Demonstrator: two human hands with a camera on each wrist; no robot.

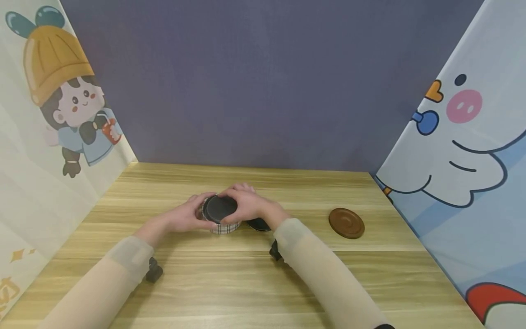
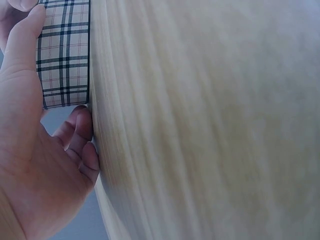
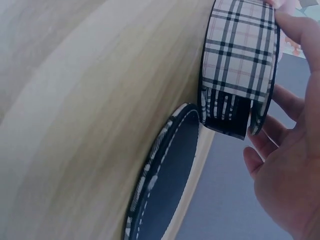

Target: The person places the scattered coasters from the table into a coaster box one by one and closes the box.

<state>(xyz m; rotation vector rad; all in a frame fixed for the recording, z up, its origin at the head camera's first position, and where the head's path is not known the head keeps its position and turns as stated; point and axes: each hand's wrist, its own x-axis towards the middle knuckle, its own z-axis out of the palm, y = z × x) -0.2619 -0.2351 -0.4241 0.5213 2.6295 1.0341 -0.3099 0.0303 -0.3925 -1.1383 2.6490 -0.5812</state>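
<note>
A round holder with tan, black and white plaid sides (image 1: 224, 228) stands on the table. My left hand (image 1: 186, 215) holds it from the left, thumb along its near side; the left wrist view shows the thumb on the plaid wall (image 2: 64, 60). My right hand (image 1: 249, 204) pinches a round black coaster (image 1: 221, 209) at the top of the holder. In the right wrist view, a cut-out (image 3: 225, 112) shows in the holder's side. A second black coaster with a plaid edge (image 3: 172, 175) lies beside it, partly hidden under my right wrist in the head view.
A brown round disc (image 1: 346, 223) lies on the wood-grain table (image 1: 230, 288) to the right. A grey-blue panel (image 1: 255, 87) rises behind the table. Side panels with cartoon prints stand at left (image 1: 24, 183) and right (image 1: 505, 183).
</note>
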